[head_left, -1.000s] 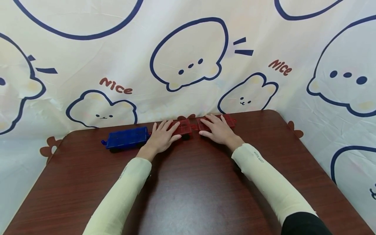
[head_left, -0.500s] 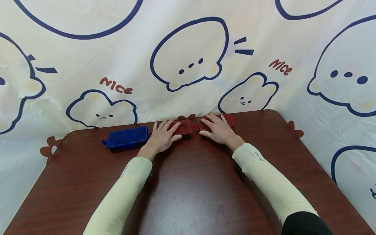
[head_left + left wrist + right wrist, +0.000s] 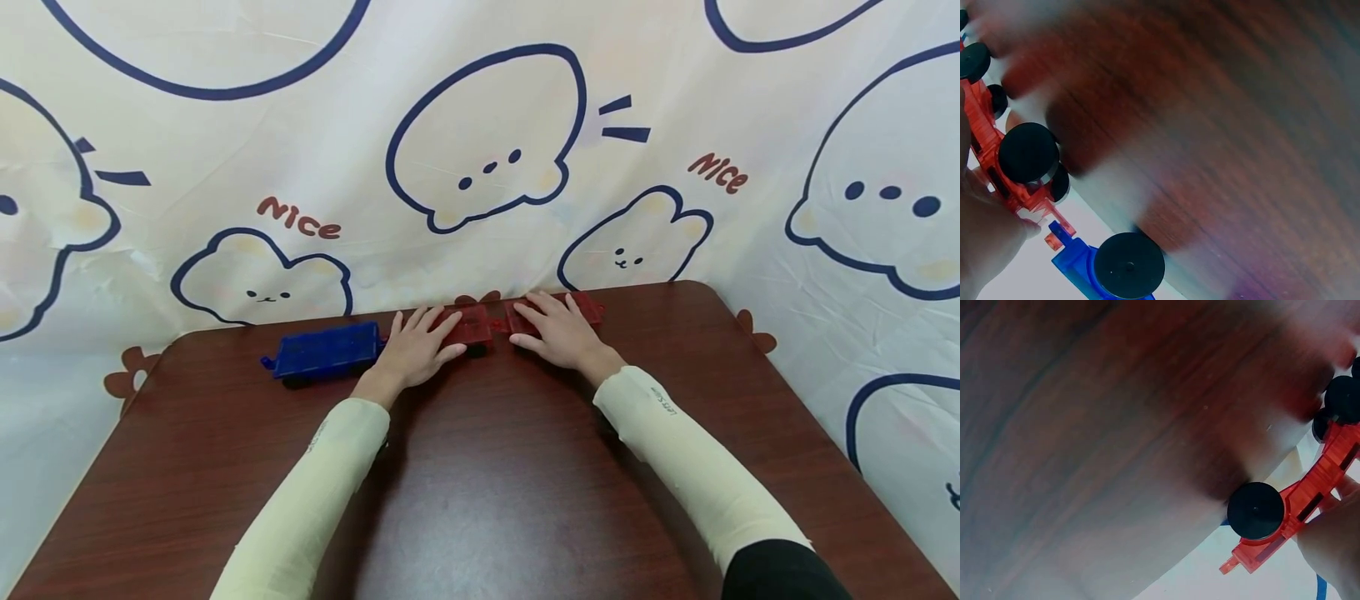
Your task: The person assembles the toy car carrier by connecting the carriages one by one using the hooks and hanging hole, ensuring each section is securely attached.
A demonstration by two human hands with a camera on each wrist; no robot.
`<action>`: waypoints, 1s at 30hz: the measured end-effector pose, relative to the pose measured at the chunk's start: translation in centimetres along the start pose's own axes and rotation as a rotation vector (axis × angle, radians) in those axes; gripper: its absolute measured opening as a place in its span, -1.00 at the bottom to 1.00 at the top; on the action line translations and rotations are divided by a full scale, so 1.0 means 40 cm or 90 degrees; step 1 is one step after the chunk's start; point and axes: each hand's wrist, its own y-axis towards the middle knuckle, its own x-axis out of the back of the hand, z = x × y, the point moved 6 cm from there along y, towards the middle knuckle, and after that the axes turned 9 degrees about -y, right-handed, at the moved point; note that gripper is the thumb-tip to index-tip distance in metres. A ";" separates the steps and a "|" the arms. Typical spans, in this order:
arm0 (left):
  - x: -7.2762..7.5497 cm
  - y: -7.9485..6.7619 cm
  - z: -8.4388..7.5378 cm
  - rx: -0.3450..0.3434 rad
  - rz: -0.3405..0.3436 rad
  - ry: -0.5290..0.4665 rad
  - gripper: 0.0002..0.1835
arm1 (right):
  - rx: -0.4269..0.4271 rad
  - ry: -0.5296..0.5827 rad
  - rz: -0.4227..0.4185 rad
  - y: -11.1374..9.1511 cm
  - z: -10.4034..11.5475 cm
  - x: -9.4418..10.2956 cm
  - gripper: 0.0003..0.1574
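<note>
A row of toy wagons stands along the table's far edge in the head view. My left hand (image 3: 411, 350) lies with spread, straight fingers over a red wagon (image 3: 474, 327), covering its left part. Over another red wagon (image 3: 589, 307) rests my right hand (image 3: 561, 335), its fingers also extended. A small red coupling (image 3: 497, 324) bridges the two red wagons. The blue wagon (image 3: 326, 352) sits left of my left hand. In the left wrist view, a blue peg (image 3: 1062, 230) meets the red hitch (image 3: 1054, 240). Black wheels (image 3: 1255, 510) show under the red wagon in the right wrist view.
The dark brown wooden table (image 3: 480, 483) spreads in front of the wagons. A pale fabric backdrop (image 3: 480, 258) with cartoon bears hangs close behind the far edge and continues along both sides.
</note>
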 end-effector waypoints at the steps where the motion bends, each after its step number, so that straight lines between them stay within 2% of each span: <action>1: 0.001 0.000 0.000 0.001 0.000 0.001 -0.25 | 0.000 -0.003 0.001 0.001 0.001 0.001 -0.07; 12: 0.008 0.000 -0.003 0.008 0.006 -0.024 -0.24 | 0.003 -0.006 0.008 0.003 0.002 -0.002 -0.08; 30: 0.013 0.011 -0.026 -0.002 0.011 0.002 -0.28 | 0.012 -0.022 0.001 0.003 0.019 0.013 -0.09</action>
